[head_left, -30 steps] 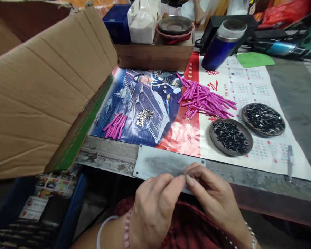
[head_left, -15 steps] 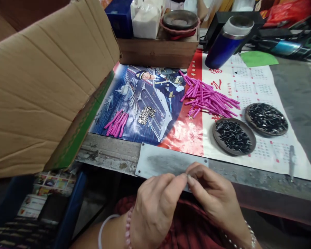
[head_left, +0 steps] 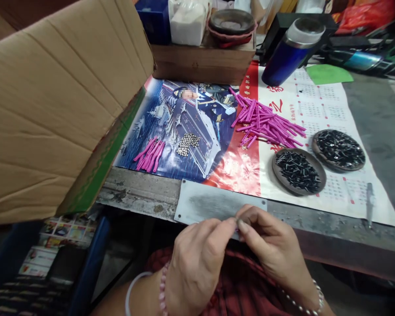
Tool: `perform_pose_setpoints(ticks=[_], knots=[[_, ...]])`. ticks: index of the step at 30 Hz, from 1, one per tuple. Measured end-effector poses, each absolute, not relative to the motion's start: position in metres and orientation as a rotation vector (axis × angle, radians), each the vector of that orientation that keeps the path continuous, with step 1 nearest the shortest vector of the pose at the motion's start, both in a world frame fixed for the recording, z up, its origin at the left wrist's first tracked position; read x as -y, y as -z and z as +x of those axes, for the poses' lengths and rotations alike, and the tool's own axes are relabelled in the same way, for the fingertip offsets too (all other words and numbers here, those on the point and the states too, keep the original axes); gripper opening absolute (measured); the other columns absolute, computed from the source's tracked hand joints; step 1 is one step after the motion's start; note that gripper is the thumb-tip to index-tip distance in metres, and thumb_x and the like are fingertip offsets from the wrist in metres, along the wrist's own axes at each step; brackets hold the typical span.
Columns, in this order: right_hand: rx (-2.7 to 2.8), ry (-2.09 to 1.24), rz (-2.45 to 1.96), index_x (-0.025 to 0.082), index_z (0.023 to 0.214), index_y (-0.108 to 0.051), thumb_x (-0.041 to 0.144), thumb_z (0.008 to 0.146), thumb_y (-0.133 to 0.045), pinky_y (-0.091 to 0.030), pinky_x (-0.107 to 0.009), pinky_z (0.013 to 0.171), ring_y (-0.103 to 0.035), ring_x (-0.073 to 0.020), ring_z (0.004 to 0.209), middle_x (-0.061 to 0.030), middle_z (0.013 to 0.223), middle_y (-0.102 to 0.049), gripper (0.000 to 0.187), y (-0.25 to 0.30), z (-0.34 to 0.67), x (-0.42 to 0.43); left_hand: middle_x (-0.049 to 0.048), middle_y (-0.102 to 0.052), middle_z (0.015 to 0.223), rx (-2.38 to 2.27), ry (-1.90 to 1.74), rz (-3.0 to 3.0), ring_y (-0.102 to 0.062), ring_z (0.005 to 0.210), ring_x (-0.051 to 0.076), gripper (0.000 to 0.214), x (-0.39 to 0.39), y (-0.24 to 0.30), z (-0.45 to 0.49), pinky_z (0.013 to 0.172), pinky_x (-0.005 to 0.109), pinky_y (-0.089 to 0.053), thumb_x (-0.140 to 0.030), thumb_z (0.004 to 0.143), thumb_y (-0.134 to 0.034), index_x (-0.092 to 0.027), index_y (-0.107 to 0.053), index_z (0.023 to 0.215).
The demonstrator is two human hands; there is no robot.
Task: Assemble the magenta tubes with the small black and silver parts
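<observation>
My left hand [head_left: 197,259] and my right hand [head_left: 270,245] meet fingertip to fingertip at the table's front edge. Both are closed in a pinch. A sliver of pink [head_left: 237,228], matching the pink tubes, shows at the right thumb; the rest is hidden by fingers. What the left fingertips grip cannot be made out. Just beyond lies a grey metal plate [head_left: 213,202] with a dark smudged middle. Further off are a small row of pink tubes [head_left: 149,154], a cluster of silver beads [head_left: 188,144] and a larger pile of pink tubes [head_left: 266,120].
Two round dishes hold small dark pins [head_left: 298,171] and small dark shiny parts [head_left: 339,149]. A pen-like tool [head_left: 369,204] lies at right. A cardboard box [head_left: 62,101] rises at left. A blue tumbler [head_left: 289,52] and a wooden box [head_left: 204,63] stand behind.
My hands stay pinched together at nearly the same spot, with the fingertips shifted slightly. A trace of pink now shows between them. The view has moved a little.
</observation>
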State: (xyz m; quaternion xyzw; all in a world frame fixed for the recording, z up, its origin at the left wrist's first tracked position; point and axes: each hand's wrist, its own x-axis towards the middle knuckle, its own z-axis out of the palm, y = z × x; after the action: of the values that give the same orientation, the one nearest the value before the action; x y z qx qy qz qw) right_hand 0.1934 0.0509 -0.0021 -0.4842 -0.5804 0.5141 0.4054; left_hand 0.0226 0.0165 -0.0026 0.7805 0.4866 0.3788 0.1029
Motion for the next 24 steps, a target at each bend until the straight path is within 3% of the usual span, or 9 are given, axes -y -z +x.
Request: perform_pose_setpoints(ticks=[18, 24], knots=[[1.49, -1.289, -1.221, 0.02, 0.072, -0.055, 0.027, 0.098, -0.058, -0.042, -0.025, 0.057, -0.051, -0.0137, 0.063, -0.0002, 0.07, -0.054, 0.028, 0.001, 0.187, -0.053, 0.0108, -0.077, 0.095, -1.5, -1.158, 2.213, -0.075, 0.084, 0.019, 0.036, -0.021, -0.003, 0.026, 0.077, 0.029, -0.061, -0.002, 0.096, -0.057, -0.01, -0.052, 0.131], [1.335, -1.356, -1.197, 0.019, 0.073, -0.058, 0.032, 0.102, -0.054, -0.045, -0.022, 0.057, -0.054, -0.013, 0.063, -0.0003, 0.07, -0.056, 0.031, 0.008, 0.186, -0.048, 0.0078, -0.067, 0.091, -1.354, -1.116, 1.938, -0.07, 0.078, 0.016, 0.022, -0.028, -0.002, 0.021, 0.071, 0.024, -0.058, -0.001, 0.095, -0.056, -0.013, -0.067, 0.11]])
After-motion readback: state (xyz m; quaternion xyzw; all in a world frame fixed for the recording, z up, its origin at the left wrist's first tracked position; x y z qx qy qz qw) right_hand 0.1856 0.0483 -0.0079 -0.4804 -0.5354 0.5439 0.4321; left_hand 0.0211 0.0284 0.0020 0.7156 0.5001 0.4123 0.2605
